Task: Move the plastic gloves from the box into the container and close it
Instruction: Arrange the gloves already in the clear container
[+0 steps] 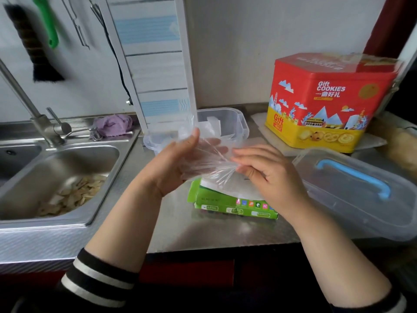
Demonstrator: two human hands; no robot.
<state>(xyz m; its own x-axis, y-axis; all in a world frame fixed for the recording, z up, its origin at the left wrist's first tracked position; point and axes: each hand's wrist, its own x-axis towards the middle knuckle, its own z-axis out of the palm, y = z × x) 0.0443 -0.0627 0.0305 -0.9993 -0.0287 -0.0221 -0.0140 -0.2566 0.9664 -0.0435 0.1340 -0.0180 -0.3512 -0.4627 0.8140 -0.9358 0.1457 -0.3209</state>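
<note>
A clear plastic glove point(206, 162) is stretched between my two hands above the green glove box point(234, 205), which lies open on the steel counter. My left hand point(173, 162) grips the glove's left part, fingers seen through the film. My right hand point(268, 172) pinches its bunched right end. Behind my hands stands the open clear container point(234, 119), with some white folded plastic inside. Its clear lid point(361, 195) with a blue handle lies at the right, top side up.
A steel sink point(56, 177) with peelings in it and a tap point(33, 114) fills the left. A red and yellow cookie tin point(327, 102) stands at the back right. A purple cloth point(112, 124) lies behind the sink. The counter's front edge is near my forearms.
</note>
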